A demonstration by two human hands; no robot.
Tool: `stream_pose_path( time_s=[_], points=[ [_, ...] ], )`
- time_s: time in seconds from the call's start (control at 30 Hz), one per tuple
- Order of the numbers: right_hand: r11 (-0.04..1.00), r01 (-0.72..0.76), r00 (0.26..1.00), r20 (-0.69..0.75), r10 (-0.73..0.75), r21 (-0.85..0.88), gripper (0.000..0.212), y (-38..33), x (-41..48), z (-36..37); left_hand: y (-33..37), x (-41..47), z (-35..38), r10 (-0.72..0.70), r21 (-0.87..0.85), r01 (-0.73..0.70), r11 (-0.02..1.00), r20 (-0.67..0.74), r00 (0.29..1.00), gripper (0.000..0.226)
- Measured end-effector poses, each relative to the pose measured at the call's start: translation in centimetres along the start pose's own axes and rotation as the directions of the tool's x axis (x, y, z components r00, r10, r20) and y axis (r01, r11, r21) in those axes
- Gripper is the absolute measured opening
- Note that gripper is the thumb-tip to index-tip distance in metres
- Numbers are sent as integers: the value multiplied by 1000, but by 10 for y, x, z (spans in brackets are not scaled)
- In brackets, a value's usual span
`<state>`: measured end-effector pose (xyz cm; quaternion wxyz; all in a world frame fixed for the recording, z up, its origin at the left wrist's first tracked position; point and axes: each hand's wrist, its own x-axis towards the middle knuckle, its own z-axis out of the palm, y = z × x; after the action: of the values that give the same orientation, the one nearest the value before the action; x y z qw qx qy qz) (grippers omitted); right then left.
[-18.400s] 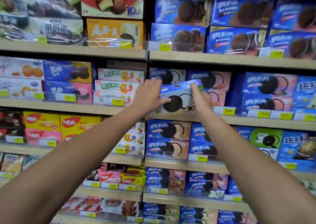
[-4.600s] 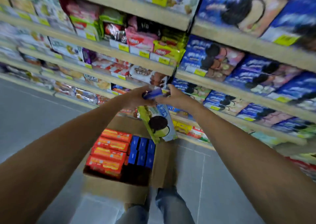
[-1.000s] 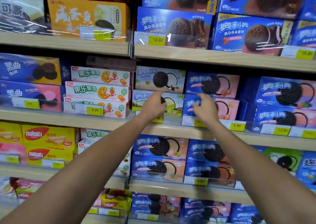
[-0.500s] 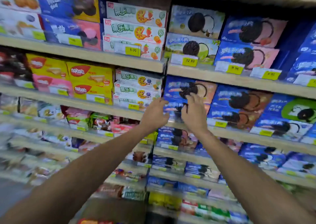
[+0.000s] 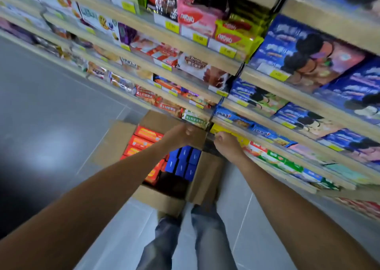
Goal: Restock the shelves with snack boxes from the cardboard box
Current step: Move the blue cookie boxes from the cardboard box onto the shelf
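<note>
The open cardboard box (image 5: 158, 200) stands on the floor in front of the shelves. Inside it, red-orange snack boxes (image 5: 145, 135) fill the left side and small blue snack boxes (image 5: 183, 161) stand on end at the right, with a dark gap in front of them. My left hand (image 5: 180, 136) hovers above the box's far end, fingers curled, holding nothing. My right hand (image 5: 227, 147) hangs beside it over the box's right flap, close to the lower shelf edge (image 5: 267, 146), also curled and holding nothing. The view is motion-blurred.
Stocked shelves rise on the right and top: blue cookie boxes (image 5: 308, 51), pink and yellow wafer packs (image 5: 205, 20), biscuit packs lower down. Grey tiled floor (image 5: 51, 115) stretches left. My jeans-clad legs (image 5: 164, 241) stand just behind the box.
My view has swung down from the mid shelves to the box on the floor. Both hands dropped from the blue cookie boxes and now hang over the cardboard box, still holding nothing.
</note>
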<state>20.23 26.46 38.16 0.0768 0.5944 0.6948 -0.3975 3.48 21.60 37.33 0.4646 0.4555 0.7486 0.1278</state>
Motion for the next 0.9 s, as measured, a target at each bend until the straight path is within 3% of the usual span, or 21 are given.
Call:
stream_pose_path(
  time_s=[0.23, 0.37, 0.53, 0.7, 0.8, 0.9],
  points=[
    [969, -236, 926, 318, 202, 71, 29, 84, 53, 113, -110, 50, 113, -326, -183, 341, 922, 108, 939, 35],
    [939, -325, 883, 392, 258, 115, 33, 134, 99, 175, -160, 76, 184, -485, -294, 506, 811, 146, 862, 36],
    [916, -363, 869, 416, 267, 172, 40, 181, 161, 246, -210, 110, 258, -542, -382, 569, 728, 188, 819, 27],
    [918, -346, 874, 422, 242, 191, 45, 207, 210, 309, -250, 153, 315, -651, -587, 640, 496, 236, 722, 9],
    [913, -327, 908, 351, 231, 245, 47, 217, 229, 330, -268, 182, 339, -711, -654, 683, 324, 308, 632, 18],
    [927, -296, 926, 309, 218, 232, 46, 230, 239, 343, -274, 203, 354, -724, -708, 676, 206, 355, 592, 43]
  ],
)
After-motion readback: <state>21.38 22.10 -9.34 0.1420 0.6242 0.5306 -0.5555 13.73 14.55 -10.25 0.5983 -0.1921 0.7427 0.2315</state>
